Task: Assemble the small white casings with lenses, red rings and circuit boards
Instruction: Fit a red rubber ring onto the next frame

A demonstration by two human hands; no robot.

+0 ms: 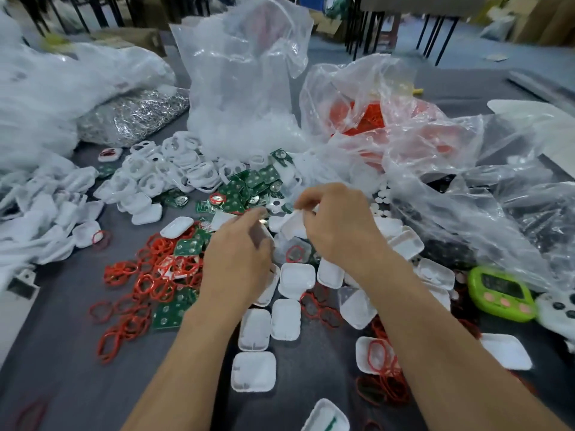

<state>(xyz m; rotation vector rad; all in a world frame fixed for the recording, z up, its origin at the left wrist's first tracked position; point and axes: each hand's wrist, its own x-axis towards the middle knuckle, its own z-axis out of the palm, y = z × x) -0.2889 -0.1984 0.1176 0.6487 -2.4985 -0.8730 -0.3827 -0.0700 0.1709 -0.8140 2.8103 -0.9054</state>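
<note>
Both hands are working over the table (62,353). My right hand (337,227) is pinching a casing (292,228) by its edge; it seems light and stiff. My left hand (238,262) is curling close, holding I cannot tell what.

I see matt white plastic casings (252,371), thin rubbery red rings (149,275), crinkly glossy clear bags (245,57), and a matt grey cloth table cover (71,362).

green timer (501,293): 1 | white casings (253,371): dozens | red rings (149,284): dozens | circuit boards (168,315): over ten
</note>
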